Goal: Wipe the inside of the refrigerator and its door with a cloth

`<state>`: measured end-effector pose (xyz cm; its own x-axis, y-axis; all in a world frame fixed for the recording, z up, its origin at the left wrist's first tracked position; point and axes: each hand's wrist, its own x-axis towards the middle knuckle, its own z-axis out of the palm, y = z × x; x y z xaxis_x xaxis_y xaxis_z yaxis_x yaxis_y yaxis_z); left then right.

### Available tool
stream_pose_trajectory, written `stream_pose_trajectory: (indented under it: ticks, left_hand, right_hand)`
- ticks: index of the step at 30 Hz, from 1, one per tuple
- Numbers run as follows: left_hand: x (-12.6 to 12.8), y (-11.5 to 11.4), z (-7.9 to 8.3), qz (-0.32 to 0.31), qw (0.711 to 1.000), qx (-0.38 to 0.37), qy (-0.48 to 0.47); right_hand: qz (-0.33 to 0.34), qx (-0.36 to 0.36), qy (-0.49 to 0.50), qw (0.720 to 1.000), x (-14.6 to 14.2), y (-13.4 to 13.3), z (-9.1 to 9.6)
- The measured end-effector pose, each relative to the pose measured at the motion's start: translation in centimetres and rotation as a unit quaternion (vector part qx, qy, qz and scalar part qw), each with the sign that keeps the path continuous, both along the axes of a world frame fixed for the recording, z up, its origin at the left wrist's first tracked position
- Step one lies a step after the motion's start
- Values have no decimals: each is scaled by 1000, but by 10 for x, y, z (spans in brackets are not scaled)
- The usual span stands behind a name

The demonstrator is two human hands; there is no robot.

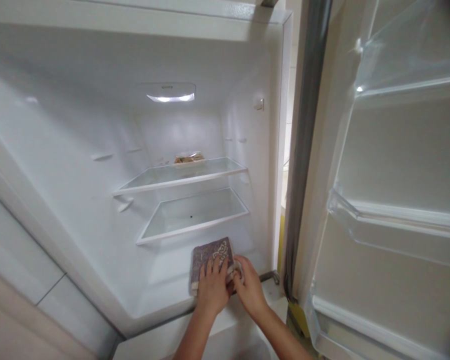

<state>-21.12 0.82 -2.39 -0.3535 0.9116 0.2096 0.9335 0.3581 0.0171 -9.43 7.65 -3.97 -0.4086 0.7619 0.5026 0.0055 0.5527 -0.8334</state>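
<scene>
A folded cloth point(210, 250), grey-brown with a white pattern and a pale edge, is between my hands at the lower front of the open fridge. My left hand point(214, 287) lies over its patterned face, fingers spread over the top and thumb near the right edge. With bent fingers, my right hand point(249, 285) grips the cloth's pale right edge. I cannot tell whether the cloth rests on the fridge floor point(165, 285) or is held just above it.
Above the hands are a lower glass shelf point(195, 212) with a small dark spot and an upper shelf point(180, 178) bearing a clear-wrapped food package point(189, 158). A lamp point(170, 97) glows at the back. The fridge door point(397, 165), with clear bins point(397, 225), stands open at right.
</scene>
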Motion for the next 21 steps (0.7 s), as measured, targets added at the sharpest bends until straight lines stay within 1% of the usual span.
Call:
stream_pose_trajectory:
  ticks: [2,4,7,9,11,12,14,16,19,21]
  left_hand:
    - [-11,-9,3,2,1000,3,11]
    - [-29,-22,4,10,999,4,32]
    - [-70,-52,0,48,996,1,81]
    - [-99,-74,-5,90,989,7,116]
    - [-120,-91,-9,100,986,9,132]
    - [-125,-96,-9,98,986,9,134]
    - [-125,-98,-8,90,988,8,124]
    - [-111,-90,-6,88,991,5,106]
    - [-80,-63,-4,73,995,5,72]
    - [-57,-40,-5,41,998,14,41]
  right_hand:
    - [-13,1,-16,1000,-3,5,-2]
    - [-26,3,-37,999,-5,13,-7]
    - [-47,11,-70,996,-7,27,-15]
    - [-60,16,-88,994,-9,35,-18]
    - [-71,17,-96,993,-14,39,-19]
    - [-74,17,-96,993,-18,38,-19]
    - [-67,24,-93,993,-30,34,-16]
    - [-50,42,-90,994,-44,25,-11]
    - [-9,83,-102,991,-66,10,3]
    - [38,107,-140,984,-77,3,15]
